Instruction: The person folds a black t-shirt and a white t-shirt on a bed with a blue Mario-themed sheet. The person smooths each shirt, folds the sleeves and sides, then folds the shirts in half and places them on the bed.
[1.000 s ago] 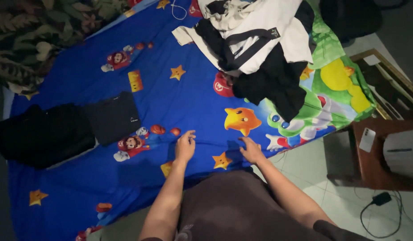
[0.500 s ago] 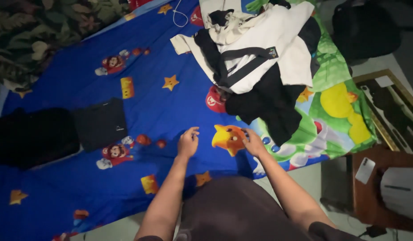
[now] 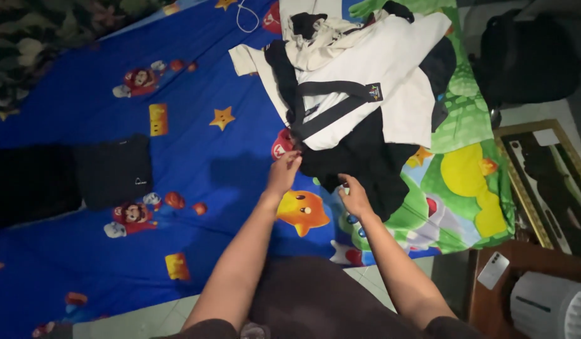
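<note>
A heap of clothes lies on the bed's far right: a white garment with black trim [image 3: 391, 69] on top and a black garment [image 3: 366, 160] spilling toward me. My left hand [image 3: 284, 171] reaches the black garment's left edge, fingers stretched out and touching the cloth. The lower edge of the same garment is under my right hand [image 3: 355, 196], whose fingers curl there; a grip is not clear. Both forearms stretch out from my dark shirt.
The bed has a blue cartoon sheet [image 3: 196, 144]. A folded black shirt [image 3: 114, 171] and another dark folded pile [image 3: 27, 185] lie at left. A black backpack [image 3: 529, 56], a framed picture [image 3: 545, 182], a wooden stool with a phone [image 3: 493, 270] and a white appliance [image 3: 548, 307] stand at right.
Both hands moved forward and right across the sheet, from flat on the blue cloth to the black garment at the heap's edge. My view shifted toward the heap.
</note>
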